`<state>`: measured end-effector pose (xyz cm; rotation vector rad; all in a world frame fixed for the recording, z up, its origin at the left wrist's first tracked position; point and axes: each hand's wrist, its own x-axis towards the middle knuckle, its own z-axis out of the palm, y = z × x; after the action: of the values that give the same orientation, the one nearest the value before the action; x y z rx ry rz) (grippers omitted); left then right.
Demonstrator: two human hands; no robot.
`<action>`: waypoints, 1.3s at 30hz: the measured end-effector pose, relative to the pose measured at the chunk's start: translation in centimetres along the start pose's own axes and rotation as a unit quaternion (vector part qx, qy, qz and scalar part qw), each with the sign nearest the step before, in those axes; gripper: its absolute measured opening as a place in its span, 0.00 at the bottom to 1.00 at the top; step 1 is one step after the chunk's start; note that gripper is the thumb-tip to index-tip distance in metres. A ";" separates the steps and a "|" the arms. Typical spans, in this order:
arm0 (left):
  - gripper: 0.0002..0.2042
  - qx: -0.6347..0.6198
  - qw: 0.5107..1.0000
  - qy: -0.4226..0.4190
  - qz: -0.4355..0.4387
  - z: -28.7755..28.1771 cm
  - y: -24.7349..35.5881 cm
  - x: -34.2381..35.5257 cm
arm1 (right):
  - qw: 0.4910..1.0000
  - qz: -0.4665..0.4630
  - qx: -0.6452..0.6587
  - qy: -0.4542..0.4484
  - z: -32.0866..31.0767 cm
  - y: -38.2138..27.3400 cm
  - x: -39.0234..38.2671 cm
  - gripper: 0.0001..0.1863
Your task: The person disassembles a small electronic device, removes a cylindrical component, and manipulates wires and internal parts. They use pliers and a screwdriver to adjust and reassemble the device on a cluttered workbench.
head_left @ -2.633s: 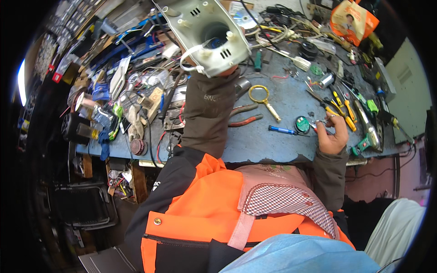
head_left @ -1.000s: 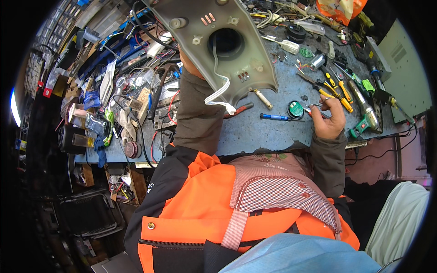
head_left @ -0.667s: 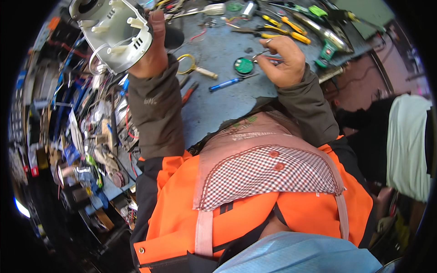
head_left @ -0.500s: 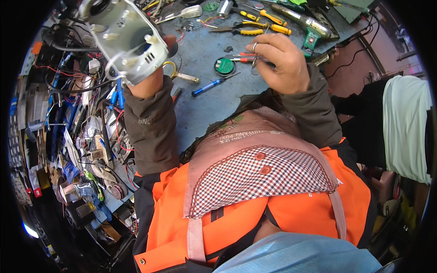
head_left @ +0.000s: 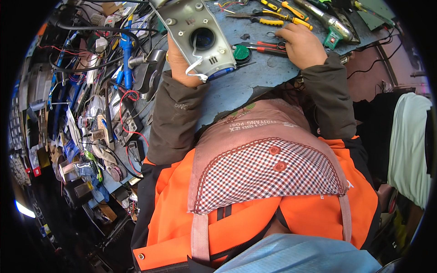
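Note:
My left hand grips the edge of a grey-white plastic housing, holding it tilted above the bench. The housing shows its hollow inner side, with screw posts, a round dark part in an opening and a white cable hanging at its lower end. Over the bench, my right hand is low with curled fingers, its fingertips at the loop of a ring-handled metal tool; the rest of that tool is hidden. Beside it lie red-handled tools. A round green circuit board is partly behind the housing.
Yellow-handled pliers and a heat gun with a green part lie at the far side of the blue bench. Tools, cables and parts pile up on the left, near a blue clamp-like tool. A blue pen-like tool lies under the housing.
My left hand has brought the housing rightward in view and turned its inside more toward me. My right hand has lowered to the bench beside the red-handled tools, with the ring-handled tool.

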<state>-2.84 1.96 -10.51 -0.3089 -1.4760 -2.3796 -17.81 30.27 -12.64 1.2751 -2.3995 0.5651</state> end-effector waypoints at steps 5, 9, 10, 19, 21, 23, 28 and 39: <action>0.23 -0.198 0.976 0.028 -0.087 0.2 1.0 0.0 | 0.999 0.011 0.037 -0.020 -1.3 -0.5 0.4 0.17; 0.23 0.065 0.997 0.014 -0.025 -1.2 -0.1 0.0 | 0.998 0.018 0.057 -0.035 -2.2 -1.3 0.8 0.16; 0.24 0.067 0.997 0.032 -0.037 -1.2 -0.3 0.0 | 0.997 0.019 0.059 -0.036 -2.2 -1.5 0.8 0.16; 0.29 0.368 0.927 0.030 0.063 -2.5 2.1 1.9 | 0.941 -0.106 0.319 0.019 -6.4 -8.2 1.5 0.15; 0.27 0.119 0.992 0.048 0.018 -1.5 2.9 2.3 | 0.924 -0.120 0.357 0.057 -6.8 -9.9 1.6 0.18; 0.27 -0.139 0.990 -0.011 -0.019 -1.3 3.6 2.6 | 0.920 -0.108 0.366 0.083 -7.2 -11.5 2.0 0.23; 0.26 -0.166 0.985 -0.004 -0.043 -1.2 4.3 2.7 | 0.958 -0.084 0.224 0.160 -5.9 -13.2 3.6 0.28; 0.20 0.021 1.000 0.012 0.014 0.5 4.1 2.2 | 0.951 -0.074 0.264 0.143 -4.2 -12.8 4.5 0.19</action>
<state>-3.28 0.35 -6.16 -0.2876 -1.4972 -2.3192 -8.87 22.73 -4.63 1.4388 -1.9574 1.3090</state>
